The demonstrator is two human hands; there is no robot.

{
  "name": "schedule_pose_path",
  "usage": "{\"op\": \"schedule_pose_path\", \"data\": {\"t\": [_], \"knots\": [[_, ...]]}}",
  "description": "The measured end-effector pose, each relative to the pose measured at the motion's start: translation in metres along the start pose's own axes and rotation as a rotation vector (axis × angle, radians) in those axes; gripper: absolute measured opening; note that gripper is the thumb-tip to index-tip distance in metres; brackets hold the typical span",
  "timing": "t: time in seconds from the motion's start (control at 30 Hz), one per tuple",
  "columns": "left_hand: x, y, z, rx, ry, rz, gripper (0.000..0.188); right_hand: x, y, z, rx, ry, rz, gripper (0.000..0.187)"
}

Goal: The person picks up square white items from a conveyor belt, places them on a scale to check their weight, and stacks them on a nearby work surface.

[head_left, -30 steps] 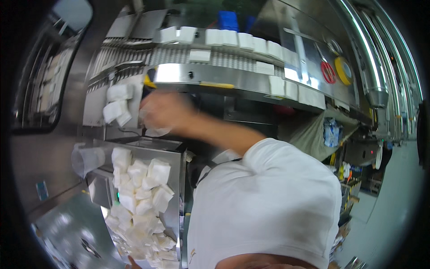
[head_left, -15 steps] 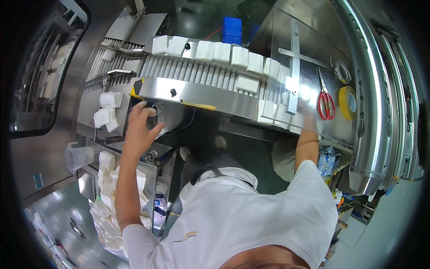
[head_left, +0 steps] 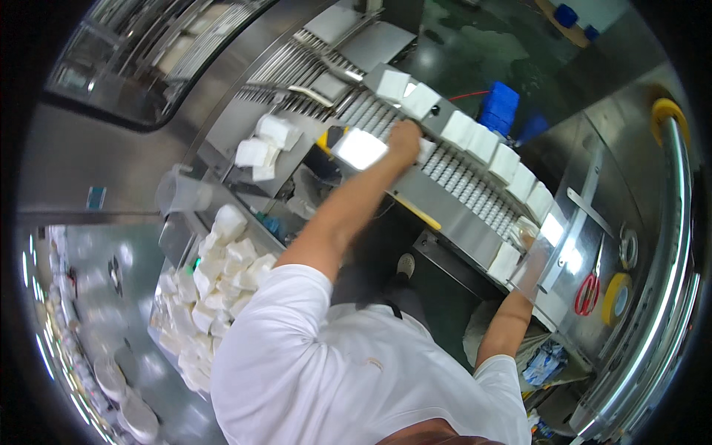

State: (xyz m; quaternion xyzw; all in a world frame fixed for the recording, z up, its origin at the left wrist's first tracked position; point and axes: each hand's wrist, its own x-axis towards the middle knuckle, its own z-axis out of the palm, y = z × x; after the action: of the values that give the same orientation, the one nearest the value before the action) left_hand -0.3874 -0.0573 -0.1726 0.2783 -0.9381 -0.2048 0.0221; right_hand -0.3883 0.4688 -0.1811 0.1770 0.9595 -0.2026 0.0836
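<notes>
A small tan print (head_left: 374,364) on the person's white shirt (head_left: 326,386) is too blurred to read. Leftward, a heap of white packs (head_left: 215,297) lies beside a clear jug (head_left: 182,194). The left hand (head_left: 404,139), fingers curled, is at a white pack (head_left: 426,151) on the conveyor (head_left: 454,176); its grip cannot be told, nor the right hand's (head_left: 527,239), by the clear panel (head_left: 582,239). Beyond sits a blue box (head_left: 499,107).
</notes>
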Motion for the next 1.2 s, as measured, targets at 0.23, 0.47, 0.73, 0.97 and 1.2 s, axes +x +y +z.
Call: {"op": "schedule_pose_path", "data": {"t": [0.23,0.47,0.73,0.97,1.2], "knots": [[-0.055,0.055,-0.023,-0.522,-0.03,0.245,0.053,-0.019,-0.12,-0.014,0.526,-0.179,-0.139,0.048],[0.001,-0.095,-0.209,-0.615,-0.149,0.252,0.066,-0.131,-0.325,0.058,1.008,-0.833,-0.337,0.037],[0.144,-0.293,-0.263,-0.539,0.023,-0.123,0.068,-0.102,-0.341,0.124,0.913,-0.592,-0.057,0.042],[0.187,-0.261,-0.194,0.057,-0.153,-0.269,0.044,-0.003,-0.206,0.059,0.361,-0.685,-0.065,0.045],[0.165,-0.175,-0.102,0.177,-0.291,-0.152,0.059,-0.048,-0.208,0.067,0.221,-0.467,-0.048,0.053]]}}
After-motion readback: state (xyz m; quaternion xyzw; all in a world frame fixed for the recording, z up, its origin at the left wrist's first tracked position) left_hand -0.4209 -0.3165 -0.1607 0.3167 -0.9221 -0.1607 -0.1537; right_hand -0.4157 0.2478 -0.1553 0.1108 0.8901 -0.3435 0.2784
